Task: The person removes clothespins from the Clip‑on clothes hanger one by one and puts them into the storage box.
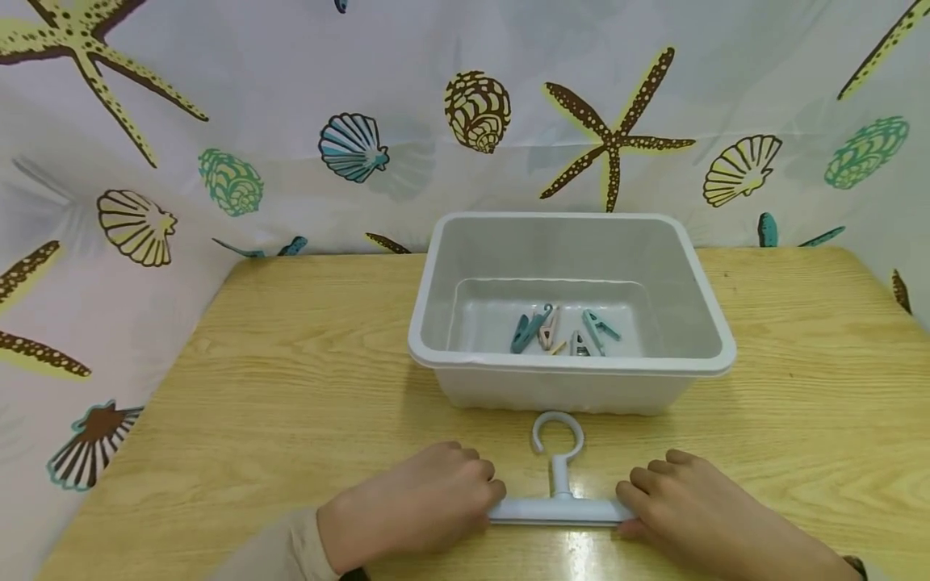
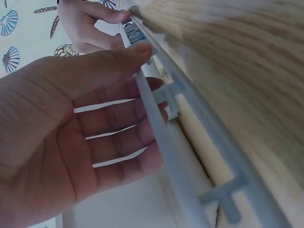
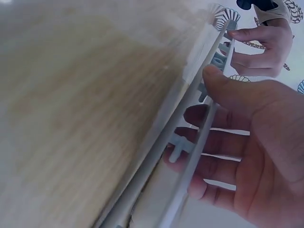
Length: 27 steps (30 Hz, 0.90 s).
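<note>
Both the left hand [image 1: 421, 500] and right hand [image 1: 690, 508] are gripping, fingers curled, the pale blue plastic hanger bar [image 1: 559, 510] lying at the grey tub's [image 1: 508, 250] six o'clock, wrist views alone revealing its ribbed underside, no writing legible.

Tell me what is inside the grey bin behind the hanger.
Inside the grey bin lie several clothes pegs, teal and pale ones, clustered on its floor. The near wall hides the front strip of the floor, so any pegs there cannot be seen.

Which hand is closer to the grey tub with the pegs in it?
Right, narrowly. The right hand lies just below the tub's near wall; the left hand sits below its left corner. Both grip the hanger.
</note>
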Each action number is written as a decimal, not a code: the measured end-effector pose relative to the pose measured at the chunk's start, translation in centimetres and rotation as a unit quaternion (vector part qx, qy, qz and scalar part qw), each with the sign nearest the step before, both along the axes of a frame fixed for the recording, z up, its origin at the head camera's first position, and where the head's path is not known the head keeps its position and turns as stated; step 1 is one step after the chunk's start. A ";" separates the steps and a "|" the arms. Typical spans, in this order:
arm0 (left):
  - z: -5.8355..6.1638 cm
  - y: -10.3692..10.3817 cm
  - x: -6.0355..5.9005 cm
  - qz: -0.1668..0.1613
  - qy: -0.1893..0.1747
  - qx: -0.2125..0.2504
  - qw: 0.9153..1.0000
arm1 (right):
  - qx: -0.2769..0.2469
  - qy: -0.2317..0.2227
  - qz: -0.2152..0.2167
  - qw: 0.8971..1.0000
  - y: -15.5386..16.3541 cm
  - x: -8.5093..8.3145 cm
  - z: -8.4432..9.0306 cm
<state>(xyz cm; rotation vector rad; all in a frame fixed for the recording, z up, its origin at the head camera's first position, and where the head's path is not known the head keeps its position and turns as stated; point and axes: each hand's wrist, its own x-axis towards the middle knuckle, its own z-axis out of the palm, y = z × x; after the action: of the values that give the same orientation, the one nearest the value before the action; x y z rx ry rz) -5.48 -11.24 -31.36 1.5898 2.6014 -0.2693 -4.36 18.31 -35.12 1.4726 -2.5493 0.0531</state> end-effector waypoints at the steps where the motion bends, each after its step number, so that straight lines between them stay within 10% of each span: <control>1: -0.1 0.0 -0.1 0.004 -0.009 -0.004 1.000 | 0.006 -0.008 -0.003 1.000 0.0 0.0 0.0; 16: -0.7 0.7 -1.0 0.017 -0.111 -0.010 0.994 | 0.030 0.004 -0.020 0.999 0.2 -1.0 -0.3; 27: -0.8 0.7 -1.4 0.017 -0.093 0.011 0.995 | 0.045 -0.036 -0.054 0.997 0.4 -1.4 -0.1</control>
<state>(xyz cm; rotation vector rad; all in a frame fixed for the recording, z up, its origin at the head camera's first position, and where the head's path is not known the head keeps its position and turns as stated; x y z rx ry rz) -6.89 -10.52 -32.18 1.4979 2.4944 -0.0851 -5.71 18.68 -35.23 1.3837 -2.7192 -0.0250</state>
